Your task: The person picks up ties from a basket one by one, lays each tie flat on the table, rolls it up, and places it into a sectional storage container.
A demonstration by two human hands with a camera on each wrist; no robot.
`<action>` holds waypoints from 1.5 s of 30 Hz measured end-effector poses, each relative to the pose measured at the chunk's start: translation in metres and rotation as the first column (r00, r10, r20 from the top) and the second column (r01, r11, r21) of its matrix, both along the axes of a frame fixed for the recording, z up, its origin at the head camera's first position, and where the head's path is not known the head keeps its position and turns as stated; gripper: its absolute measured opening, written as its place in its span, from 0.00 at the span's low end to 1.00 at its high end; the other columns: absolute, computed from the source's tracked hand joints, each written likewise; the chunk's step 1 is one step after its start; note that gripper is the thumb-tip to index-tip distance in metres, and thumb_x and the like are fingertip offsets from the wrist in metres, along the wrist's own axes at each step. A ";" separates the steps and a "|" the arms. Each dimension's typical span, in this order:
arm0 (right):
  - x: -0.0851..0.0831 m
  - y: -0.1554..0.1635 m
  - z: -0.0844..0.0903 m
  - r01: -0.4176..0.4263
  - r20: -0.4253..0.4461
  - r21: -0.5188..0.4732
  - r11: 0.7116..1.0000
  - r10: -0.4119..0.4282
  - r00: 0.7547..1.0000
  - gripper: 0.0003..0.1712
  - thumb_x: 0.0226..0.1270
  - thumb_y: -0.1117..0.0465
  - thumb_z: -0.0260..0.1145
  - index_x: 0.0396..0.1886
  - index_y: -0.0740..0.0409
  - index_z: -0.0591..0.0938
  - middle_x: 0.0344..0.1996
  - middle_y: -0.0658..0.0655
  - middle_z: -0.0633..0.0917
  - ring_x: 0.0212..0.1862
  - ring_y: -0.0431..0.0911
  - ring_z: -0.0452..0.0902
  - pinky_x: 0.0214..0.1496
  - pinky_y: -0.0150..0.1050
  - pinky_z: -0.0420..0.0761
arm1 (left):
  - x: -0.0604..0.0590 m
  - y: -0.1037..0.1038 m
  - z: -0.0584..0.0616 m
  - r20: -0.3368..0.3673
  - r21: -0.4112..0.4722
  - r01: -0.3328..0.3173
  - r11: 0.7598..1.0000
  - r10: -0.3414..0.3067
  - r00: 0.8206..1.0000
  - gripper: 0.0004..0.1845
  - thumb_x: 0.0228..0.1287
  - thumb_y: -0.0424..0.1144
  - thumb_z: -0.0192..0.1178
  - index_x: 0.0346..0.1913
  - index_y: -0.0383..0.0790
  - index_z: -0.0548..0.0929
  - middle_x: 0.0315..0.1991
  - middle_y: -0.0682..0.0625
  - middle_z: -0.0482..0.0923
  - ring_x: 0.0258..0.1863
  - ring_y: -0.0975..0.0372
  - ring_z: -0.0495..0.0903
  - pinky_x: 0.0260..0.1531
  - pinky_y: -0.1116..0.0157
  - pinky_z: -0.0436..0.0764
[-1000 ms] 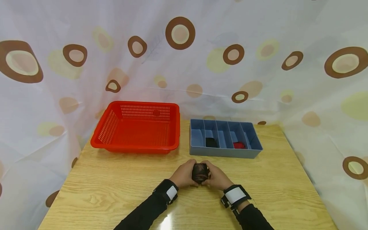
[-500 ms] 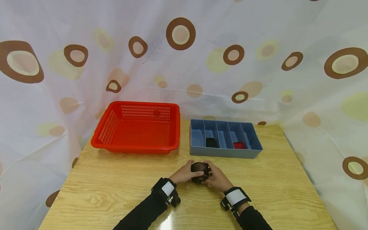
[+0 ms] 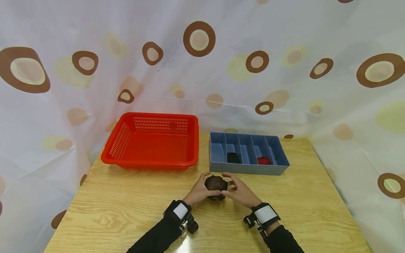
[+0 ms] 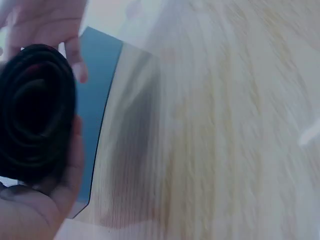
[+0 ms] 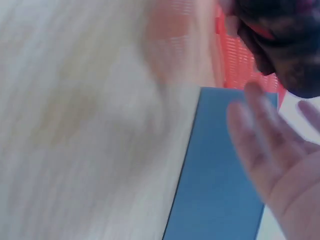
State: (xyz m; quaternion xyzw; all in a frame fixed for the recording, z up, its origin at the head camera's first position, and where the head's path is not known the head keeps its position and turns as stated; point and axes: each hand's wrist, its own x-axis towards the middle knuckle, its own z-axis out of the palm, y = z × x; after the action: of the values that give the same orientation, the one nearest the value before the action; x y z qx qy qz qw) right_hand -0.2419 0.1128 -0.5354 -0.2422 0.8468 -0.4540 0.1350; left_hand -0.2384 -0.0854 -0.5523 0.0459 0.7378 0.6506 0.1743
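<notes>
A dark rolled-up cloth [image 3: 216, 183], brownish black with layered edges, is held over the table in front of the grey box. My left hand [image 3: 197, 192] grips it from the left, with the thumb across its near side. From the left wrist, the cloth roll [image 4: 35, 112] shows its coiled end, with a hint of red inside. My right hand [image 3: 243, 194] is at the roll's right side, fingers spread around it. In the right wrist view, that right hand [image 5: 285, 160] has extended fingers, apart from the dark roll [image 5: 300, 55].
A grey divided box [image 3: 246, 169] stands behind the hands; a black cloth [image 3: 233, 158] and a red cloth [image 3: 263, 161] lie in separate compartments. To its left is a red plastic basket [image 3: 148, 164]. A patterned sheet [image 3: 209, 77] hangs behind the wooden table [image 3: 120, 211].
The cloth roll has turned and shifted slightly left and away from me. My left thumb has come across its near side, and the right hand has loosened from it.
</notes>
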 end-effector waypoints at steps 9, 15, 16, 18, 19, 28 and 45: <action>-0.008 -0.011 0.012 -0.078 0.009 0.138 0.987 0.077 0.997 0.36 0.60 0.46 0.66 0.62 0.64 0.70 0.53 0.65 0.78 0.52 0.56 0.77 0.49 0.48 0.78 | 0.002 0.001 -0.001 -0.185 -0.131 0.107 0.986 -0.130 0.974 0.52 0.43 0.37 0.75 0.70 0.39 0.54 0.47 0.40 0.81 0.45 0.57 0.80 0.45 0.64 0.77; -0.008 -0.015 0.019 -0.077 -0.068 0.188 0.979 0.091 0.994 0.30 0.54 0.48 0.71 0.51 0.62 0.76 0.44 0.59 0.81 0.43 0.48 0.78 0.42 0.38 0.77 | 0.003 0.001 -0.002 -0.221 -0.168 0.108 0.980 -0.144 0.964 0.53 0.42 0.38 0.76 0.69 0.41 0.53 0.46 0.42 0.82 0.43 0.57 0.81 0.43 0.65 0.78; -0.007 -0.015 0.021 -0.070 -0.083 0.199 0.978 0.088 0.993 0.31 0.54 0.48 0.71 0.51 0.62 0.76 0.44 0.59 0.81 0.43 0.47 0.77 0.42 0.37 0.77 | 0.003 0.002 -0.002 -0.232 -0.177 0.109 0.978 -0.149 0.961 0.54 0.42 0.38 0.76 0.70 0.41 0.52 0.45 0.42 0.82 0.43 0.58 0.81 0.42 0.66 0.77; -0.007 -0.014 0.024 -0.054 -0.107 0.219 0.974 0.079 0.991 0.31 0.53 0.48 0.72 0.51 0.63 0.76 0.44 0.59 0.80 0.43 0.47 0.77 0.42 0.37 0.77 | 0.004 0.003 -0.001 -0.264 -0.195 0.105 0.975 -0.155 0.952 0.55 0.43 0.39 0.76 0.71 0.42 0.50 0.44 0.43 0.82 0.42 0.59 0.81 0.42 0.67 0.77; -0.007 -0.013 0.026 -0.047 -0.120 0.230 0.972 0.076 0.990 0.30 0.53 0.48 0.72 0.50 0.63 0.77 0.44 0.58 0.80 0.43 0.46 0.76 0.41 0.37 0.77 | 0.004 0.005 0.000 -0.285 -0.202 0.103 0.974 -0.159 0.945 0.56 0.43 0.40 0.76 0.71 0.43 0.49 0.43 0.43 0.82 0.41 0.59 0.81 0.42 0.67 0.77; -0.009 0.000 0.041 -0.143 -0.117 0.286 0.947 0.183 0.976 0.32 0.53 0.52 0.73 0.54 0.63 0.74 0.45 0.57 0.80 0.43 0.45 0.77 0.42 0.38 0.78 | 0.005 0.012 0.006 -0.388 -0.208 0.066 0.976 -0.145 0.910 0.61 0.41 0.38 0.76 0.73 0.52 0.43 0.42 0.45 0.83 0.37 0.63 0.82 0.40 0.70 0.79; -0.008 0.003 0.034 -0.108 -0.207 0.262 0.959 0.165 0.964 0.35 0.52 0.55 0.73 0.58 0.64 0.72 0.49 0.60 0.80 0.48 0.51 0.78 0.47 0.43 0.79 | 0.003 0.009 0.009 -0.107 -0.018 0.175 0.984 -0.176 0.978 0.59 0.48 0.35 0.72 0.73 0.43 0.39 0.60 0.38 0.72 0.59 0.50 0.73 0.61 0.51 0.69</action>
State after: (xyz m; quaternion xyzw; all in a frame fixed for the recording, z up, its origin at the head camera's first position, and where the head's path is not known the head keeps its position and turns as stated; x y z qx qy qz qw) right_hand -0.2503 0.1163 -0.5017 -0.3318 0.8879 -0.3033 0.0981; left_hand -0.2358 -0.0762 -0.5436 0.1455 0.7420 0.6260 0.1909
